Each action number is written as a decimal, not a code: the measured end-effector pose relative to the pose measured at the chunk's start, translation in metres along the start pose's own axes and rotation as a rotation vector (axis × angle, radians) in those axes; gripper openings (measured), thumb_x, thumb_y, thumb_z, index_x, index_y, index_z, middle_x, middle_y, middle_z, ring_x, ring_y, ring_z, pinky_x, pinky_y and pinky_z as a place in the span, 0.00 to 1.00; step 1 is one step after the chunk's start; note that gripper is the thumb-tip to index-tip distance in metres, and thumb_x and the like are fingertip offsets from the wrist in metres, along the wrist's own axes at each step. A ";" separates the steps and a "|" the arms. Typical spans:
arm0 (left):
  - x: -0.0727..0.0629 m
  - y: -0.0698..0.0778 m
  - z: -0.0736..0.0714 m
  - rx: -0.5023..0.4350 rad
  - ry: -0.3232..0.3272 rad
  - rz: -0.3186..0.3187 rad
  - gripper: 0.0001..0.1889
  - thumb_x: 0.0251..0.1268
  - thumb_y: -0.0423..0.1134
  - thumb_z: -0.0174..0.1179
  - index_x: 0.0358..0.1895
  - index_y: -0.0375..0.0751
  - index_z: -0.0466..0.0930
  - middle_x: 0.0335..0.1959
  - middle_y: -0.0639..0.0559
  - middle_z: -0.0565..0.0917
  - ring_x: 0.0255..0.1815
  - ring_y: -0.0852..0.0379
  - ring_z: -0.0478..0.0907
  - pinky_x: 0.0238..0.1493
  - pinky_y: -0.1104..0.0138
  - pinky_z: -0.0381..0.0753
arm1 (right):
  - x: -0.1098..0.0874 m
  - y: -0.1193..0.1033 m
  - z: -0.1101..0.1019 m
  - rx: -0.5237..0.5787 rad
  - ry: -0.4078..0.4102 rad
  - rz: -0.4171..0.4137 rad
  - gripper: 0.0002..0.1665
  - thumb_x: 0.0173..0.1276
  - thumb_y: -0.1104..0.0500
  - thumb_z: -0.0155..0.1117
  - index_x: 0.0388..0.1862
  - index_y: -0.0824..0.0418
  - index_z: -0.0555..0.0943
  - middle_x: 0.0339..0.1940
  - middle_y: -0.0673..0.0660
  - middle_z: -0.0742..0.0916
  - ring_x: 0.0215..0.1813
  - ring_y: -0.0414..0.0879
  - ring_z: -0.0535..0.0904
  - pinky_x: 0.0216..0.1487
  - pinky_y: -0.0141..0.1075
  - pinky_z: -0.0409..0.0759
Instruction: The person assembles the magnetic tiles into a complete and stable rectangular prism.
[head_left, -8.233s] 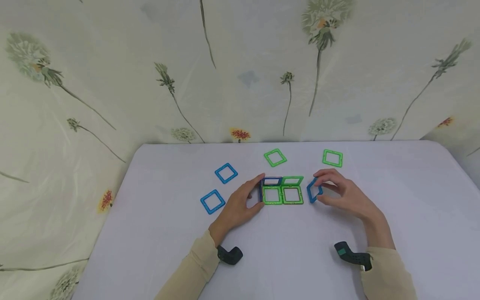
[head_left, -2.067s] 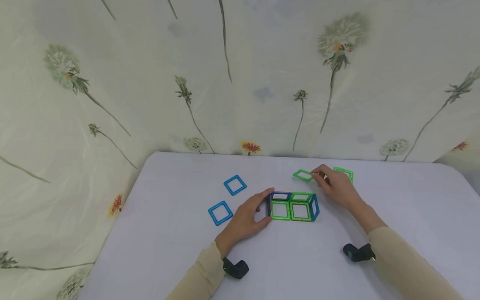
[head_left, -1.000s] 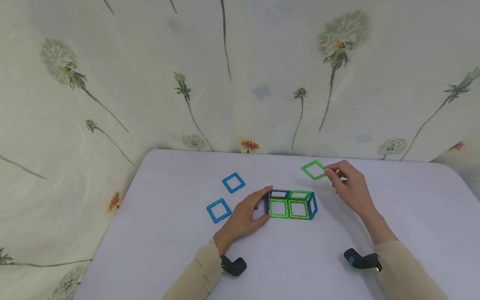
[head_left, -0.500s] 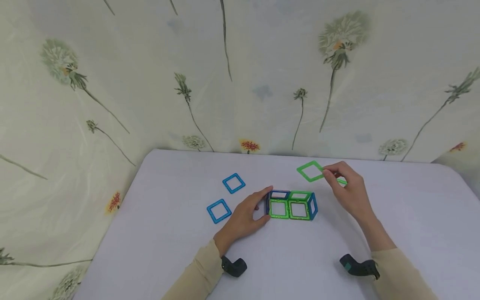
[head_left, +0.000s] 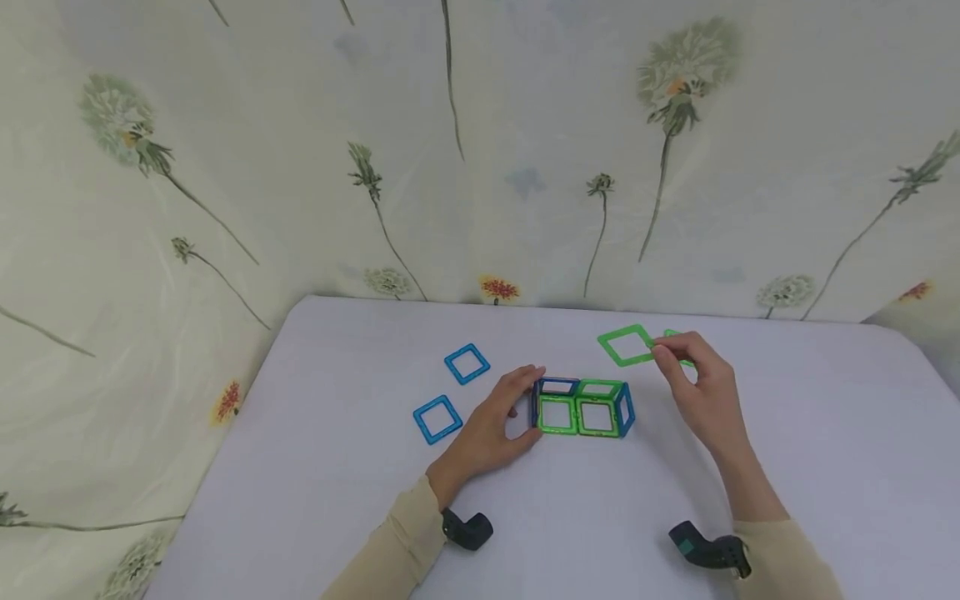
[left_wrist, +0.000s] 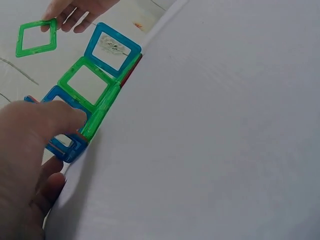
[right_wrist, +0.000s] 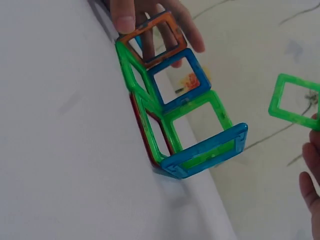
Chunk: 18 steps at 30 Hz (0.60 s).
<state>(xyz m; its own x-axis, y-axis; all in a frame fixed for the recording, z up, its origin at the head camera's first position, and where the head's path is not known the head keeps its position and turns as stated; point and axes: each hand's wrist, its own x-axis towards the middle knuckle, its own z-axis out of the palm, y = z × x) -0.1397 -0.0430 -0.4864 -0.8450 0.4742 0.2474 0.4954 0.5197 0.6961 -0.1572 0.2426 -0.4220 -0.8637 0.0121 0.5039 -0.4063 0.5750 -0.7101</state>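
My left hand (head_left: 491,425) grips the left end of a small structure of magnetic tiles (head_left: 577,417), thumb at the front and fingers behind. Two green square tiles lie flat side by side in it. Upright along their back stand a blue tile (right_wrist: 202,85) and a green tile; upright blue tiles close both ends in the head view. The left-end tile (right_wrist: 178,32) looks orange from the right wrist. Right of and behind the structure, my right hand (head_left: 705,392) pinches a loose green square tile (head_left: 609,352) by its right corner, raised above the table.
Two blue square tiles, a farther one (head_left: 454,373) and a nearer one (head_left: 422,429), lie flat left of the structure. Another green tile (head_left: 670,333) lies partly hidden behind my right hand. The white table (head_left: 570,525) ends at a flowered cloth backdrop (head_left: 525,233).
The blue tile that my right hand held at first now stands at the structure's right end. That hand has since lifted a green tile from the table. My left hand keeps its grip.
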 end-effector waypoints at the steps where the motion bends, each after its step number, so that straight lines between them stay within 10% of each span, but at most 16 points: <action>1: 0.000 0.000 0.000 -0.003 -0.002 0.004 0.42 0.59 0.43 0.64 0.74 0.58 0.50 0.75 0.57 0.56 0.65 0.62 0.66 0.51 0.73 0.77 | -0.002 -0.001 0.000 0.001 0.000 0.003 0.09 0.66 0.62 0.61 0.44 0.62 0.81 0.38 0.38 0.80 0.43 0.31 0.74 0.46 0.18 0.68; 18: 0.001 -0.005 0.000 -0.280 0.134 -0.108 0.23 0.69 0.51 0.53 0.63 0.50 0.66 0.51 0.56 0.77 0.53 0.65 0.74 0.51 0.71 0.78 | -0.018 -0.010 -0.004 0.060 -0.108 -0.097 0.14 0.60 0.70 0.65 0.44 0.58 0.83 0.36 0.46 0.83 0.42 0.33 0.75 0.47 0.20 0.70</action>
<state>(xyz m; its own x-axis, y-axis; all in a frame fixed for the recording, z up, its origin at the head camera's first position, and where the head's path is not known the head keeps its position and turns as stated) -0.1433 -0.0450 -0.4894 -0.9178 0.3197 0.2355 0.3425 0.3374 0.8768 -0.1369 0.2399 -0.4224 -0.8452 -0.1314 0.5181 -0.5039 0.5191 -0.6904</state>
